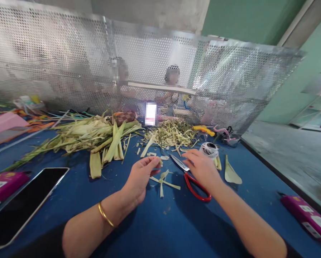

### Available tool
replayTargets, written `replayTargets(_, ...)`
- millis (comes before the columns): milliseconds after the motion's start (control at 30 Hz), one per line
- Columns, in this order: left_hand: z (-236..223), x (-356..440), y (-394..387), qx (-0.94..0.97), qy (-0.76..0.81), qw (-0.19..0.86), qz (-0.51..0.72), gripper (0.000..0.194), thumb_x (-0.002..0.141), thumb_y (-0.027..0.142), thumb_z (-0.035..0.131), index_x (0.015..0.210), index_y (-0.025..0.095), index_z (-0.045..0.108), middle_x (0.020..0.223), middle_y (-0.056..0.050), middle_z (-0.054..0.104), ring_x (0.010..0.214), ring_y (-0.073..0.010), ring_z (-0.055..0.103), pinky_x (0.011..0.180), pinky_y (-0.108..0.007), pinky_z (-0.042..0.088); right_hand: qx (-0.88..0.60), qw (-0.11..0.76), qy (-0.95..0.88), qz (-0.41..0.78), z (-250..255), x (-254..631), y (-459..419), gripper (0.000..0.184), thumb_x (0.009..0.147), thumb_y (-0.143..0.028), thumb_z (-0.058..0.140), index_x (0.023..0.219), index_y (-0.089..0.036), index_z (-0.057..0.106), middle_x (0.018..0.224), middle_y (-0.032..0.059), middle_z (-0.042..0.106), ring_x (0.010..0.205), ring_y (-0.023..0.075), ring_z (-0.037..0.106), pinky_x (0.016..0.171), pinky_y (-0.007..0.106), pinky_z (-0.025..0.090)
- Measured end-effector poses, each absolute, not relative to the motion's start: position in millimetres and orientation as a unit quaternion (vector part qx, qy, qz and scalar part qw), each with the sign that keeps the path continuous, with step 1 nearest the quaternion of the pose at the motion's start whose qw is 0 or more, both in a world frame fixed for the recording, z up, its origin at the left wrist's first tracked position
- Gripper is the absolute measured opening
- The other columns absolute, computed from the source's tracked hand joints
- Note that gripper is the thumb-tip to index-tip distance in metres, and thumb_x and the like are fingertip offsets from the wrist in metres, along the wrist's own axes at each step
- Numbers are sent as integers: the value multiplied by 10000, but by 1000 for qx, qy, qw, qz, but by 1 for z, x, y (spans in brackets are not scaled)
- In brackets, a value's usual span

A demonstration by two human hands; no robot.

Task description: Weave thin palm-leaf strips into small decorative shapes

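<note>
My left hand [141, 177] hovers over the blue table [155, 229] with its fingers pinched on a small pale leaf strip [163, 178] that trails down onto the table. My right hand [200, 168] lies just to the right, fingers curled over the red-handled scissors [194, 181]; whether it grips them I cannot tell. A spool of white thread [209, 149] stands just beyond my right hand. A gold bangle sits on my left wrist.
A heap of green palm leaves [82, 138] lies at the back left, a pile of thin leaf trimmings [171, 133] at the back centre. A phone [23, 204] and pink boxes [308, 216] lie near the table edges. A perforated metal screen [149, 68] stands behind, with people beyond it.
</note>
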State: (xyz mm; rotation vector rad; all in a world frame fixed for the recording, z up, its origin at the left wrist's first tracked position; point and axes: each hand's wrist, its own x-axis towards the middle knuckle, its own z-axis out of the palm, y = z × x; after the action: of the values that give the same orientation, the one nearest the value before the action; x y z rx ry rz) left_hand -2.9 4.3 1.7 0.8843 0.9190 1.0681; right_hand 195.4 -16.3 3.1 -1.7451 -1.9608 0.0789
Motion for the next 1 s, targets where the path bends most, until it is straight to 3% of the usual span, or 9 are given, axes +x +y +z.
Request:
replayTargets(67,6,-6,9,379,416,683,465,146,791,267,624,718,142,616,751,-28,672,703,-106,612,687,-218,470,-672,76,-736,-22,5,216,0,204,858,-140,486,962,-179,657,1081,93,612,919,199,606,781,292,432)
replayTargets(167,9,-8,14,371,432,686,453,126,843,242,561,759,150,570,797,-46,694,661,-104,627,646,-223,475,-682,27,-730,-17,-2,229,18,153,806,-92,542,898,-155,646,1006,96,604,794,186,612,675,270,405)
replayTargets(267,8,-9,17,372,441,683,448,108,855,222,546,774,152,557,758,-28,681,591,-81,599,592,-204,461,-688,28,-725,0,-15,229,29,134,792,-108,577,907,-163,620,968,74,594,723,155,591,630,252,375)
replayTargets(467,2,-8,20,374,442,697,423,117,864,219,533,777,145,558,772,-34,669,577,-68,578,550,-180,446,-690,80,-719,33,-32,232,34,89,840,-146,529,776,-181,580,896,43,598,782,141,567,671,230,370)
replayTargets(667,2,-7,18,375,446,702,410,140,868,213,528,761,133,571,792,-51,671,571,-67,574,531,-174,448,-720,154,-675,45,-36,235,31,236,933,-159,316,938,-180,552,718,14,609,589,129,551,582,235,362)
replayTargets(767,4,-7,17,363,457,704,405,130,867,195,529,765,131,579,784,-53,673,562,-68,576,524,-174,448,-709,169,-683,48,-34,236,31,124,878,-174,453,926,-195,565,789,17,616,646,136,558,610,238,371)
replayTargets(867,5,-6,16,359,465,706,396,131,869,186,527,766,127,583,788,-54,674,553,-62,574,518,-171,445,-688,171,-704,54,-35,238,35,64,755,-153,612,793,-200,590,864,20,594,734,145,553,669,244,378)
replayTargets(1000,5,-5,14,369,463,711,379,140,875,192,522,767,127,583,780,-48,670,550,-58,572,515,-167,439,-683,184,-703,68,-40,240,41,98,748,-157,604,666,-197,566,770,5,563,704,143,542,675,252,387)
